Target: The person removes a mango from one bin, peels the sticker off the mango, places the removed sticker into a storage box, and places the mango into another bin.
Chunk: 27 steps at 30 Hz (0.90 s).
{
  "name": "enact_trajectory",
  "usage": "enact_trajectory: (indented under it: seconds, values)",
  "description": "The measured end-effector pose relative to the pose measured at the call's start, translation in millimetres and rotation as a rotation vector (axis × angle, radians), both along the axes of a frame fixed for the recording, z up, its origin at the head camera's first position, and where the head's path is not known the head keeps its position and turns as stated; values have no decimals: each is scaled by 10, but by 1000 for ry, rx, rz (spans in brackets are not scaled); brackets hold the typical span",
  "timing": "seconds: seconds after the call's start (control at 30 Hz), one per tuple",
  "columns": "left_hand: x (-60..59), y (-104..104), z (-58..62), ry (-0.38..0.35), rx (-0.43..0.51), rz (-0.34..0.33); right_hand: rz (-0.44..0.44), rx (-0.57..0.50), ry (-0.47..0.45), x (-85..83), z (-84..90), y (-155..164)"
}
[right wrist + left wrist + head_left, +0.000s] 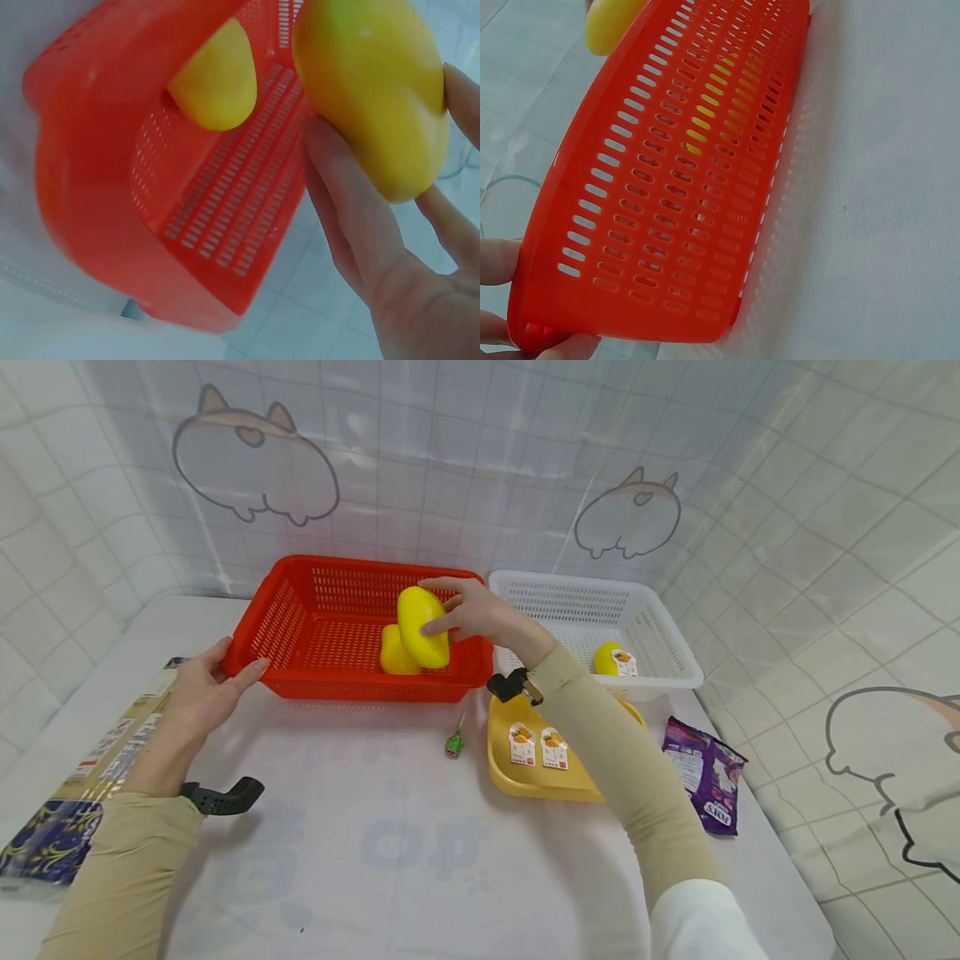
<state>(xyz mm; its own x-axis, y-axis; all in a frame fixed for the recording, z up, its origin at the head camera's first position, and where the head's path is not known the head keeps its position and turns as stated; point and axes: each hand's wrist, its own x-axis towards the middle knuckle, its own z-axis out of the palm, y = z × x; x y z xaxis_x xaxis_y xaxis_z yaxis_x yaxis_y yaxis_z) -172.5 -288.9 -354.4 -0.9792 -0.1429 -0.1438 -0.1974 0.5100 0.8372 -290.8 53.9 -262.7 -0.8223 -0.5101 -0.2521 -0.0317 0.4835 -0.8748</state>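
A yellow mango [422, 625] is held between the fingers and thumb of my right hand [480, 610], above the right part of a red slotted basket [337, 685]. In the right wrist view this mango [375, 97] shows a greenish patch at one end. Below it another mango [393, 652] lies inside the basket, partly covered by the held one. My left hand [206, 685] grips the basket's front left corner, thumb on the near side. The left wrist view shows the fingers around the rim [536, 262], and yellow showing through the slots.
Right of the red basket stands a white basket [667, 635] holding a stickered mango [611, 658]. Before it is a yellow tray [510, 781] with two stickers. A green-wrapped lollipop [454, 743] lies mid-table, a purple packet [705, 772] at right, a long patterned package [82, 785] at left.
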Motion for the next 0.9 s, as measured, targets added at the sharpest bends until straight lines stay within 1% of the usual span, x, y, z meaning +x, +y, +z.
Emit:
enact_trajectory:
  seconds: [0.23, 0.57, 0.9]
  values:
    - [2, 0, -1, -7, -4, 13, 5, 7, -88, -134, 5, -41]
    - [7, 4, -6, -6, 4, 13, -49, 51, -198, -294, -27, -90]
    - [6, 11, 4, -3, -8, 16, -91, 102, -263, -414, -87, -137]
